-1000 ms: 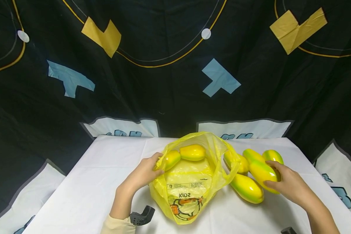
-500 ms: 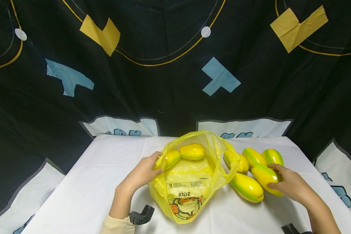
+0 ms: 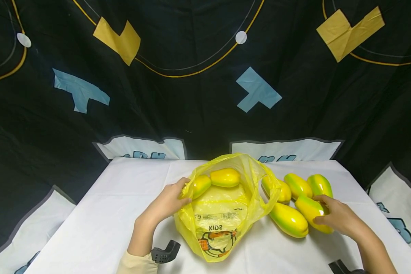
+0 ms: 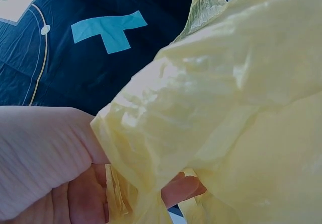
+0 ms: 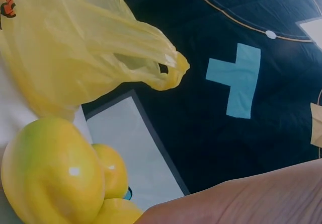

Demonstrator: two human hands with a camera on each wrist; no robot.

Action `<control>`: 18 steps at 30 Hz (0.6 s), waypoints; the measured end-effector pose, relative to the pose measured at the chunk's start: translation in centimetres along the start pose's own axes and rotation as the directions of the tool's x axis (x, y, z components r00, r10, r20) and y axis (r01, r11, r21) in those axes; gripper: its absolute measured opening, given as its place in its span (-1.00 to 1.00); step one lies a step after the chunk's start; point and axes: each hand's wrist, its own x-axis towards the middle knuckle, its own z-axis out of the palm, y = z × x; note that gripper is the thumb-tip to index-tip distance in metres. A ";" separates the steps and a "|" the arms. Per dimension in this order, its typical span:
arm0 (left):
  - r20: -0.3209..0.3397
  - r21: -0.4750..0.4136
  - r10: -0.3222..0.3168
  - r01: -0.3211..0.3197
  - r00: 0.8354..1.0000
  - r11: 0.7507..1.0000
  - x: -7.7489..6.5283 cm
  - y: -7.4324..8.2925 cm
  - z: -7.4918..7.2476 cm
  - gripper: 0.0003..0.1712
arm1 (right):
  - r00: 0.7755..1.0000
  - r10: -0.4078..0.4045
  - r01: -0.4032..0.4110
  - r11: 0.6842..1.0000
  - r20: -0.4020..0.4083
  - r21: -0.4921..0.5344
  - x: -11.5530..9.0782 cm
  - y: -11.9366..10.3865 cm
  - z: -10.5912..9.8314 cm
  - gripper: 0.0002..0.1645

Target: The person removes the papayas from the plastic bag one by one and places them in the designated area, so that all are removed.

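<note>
My left hand [image 3: 171, 198] pinches the left rim of a yellow plastic bag [image 3: 222, 213], whose mouth faces up and toward me. Bunched film runs between the left thumb and fingers in the left wrist view. Inside the bag lie two papayas [image 3: 225, 178], glossy and mostly yellow. To the right, my right hand [image 3: 340, 215] holds a yellow-green papaya [image 3: 309, 213] by its right end, thumb in front and fingers behind. Its fingertips are hidden in the right wrist view, where only skin [image 5: 251, 199] shows at the lower right.
Several more papayas cluster around the held one: one in front [image 3: 289, 220], one behind [image 3: 298, 185], one at the far right [image 3: 319, 184]. Another [image 3: 285, 192] sits partly behind the bag's handle loop. A white cloth [image 3: 130, 182] covers the table; a dark printed curtain [image 3: 191, 114] hangs behind.
My right hand has moved the held papaya slightly toward me and to the right, so the papaya behind it shows more. My left hand and the bag have stayed in place.
</note>
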 end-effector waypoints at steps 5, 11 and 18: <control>0.001 0.003 0.000 0.000 1.000 1.000 0.0 0.0 0.0 -0.46 | 1.000 -0.014 0.014 1.000 -0.001 0.011 0.1 0.2 0.1 -0.18; -0.002 0.006 0.001 -0.001 1.000 1.000 -0.1 0.0 0.0 -0.45 | 1.000 -0.020 0.020 1.000 0.002 0.010 0.2 0.4 0.2 -0.20; -0.001 -0.003 0.003 -0.003 1.000 1.000 -0.2 0.0 0.0 -0.45 | 1.000 -0.021 0.021 1.000 0.005 0.019 0.4 0.7 0.4 -0.18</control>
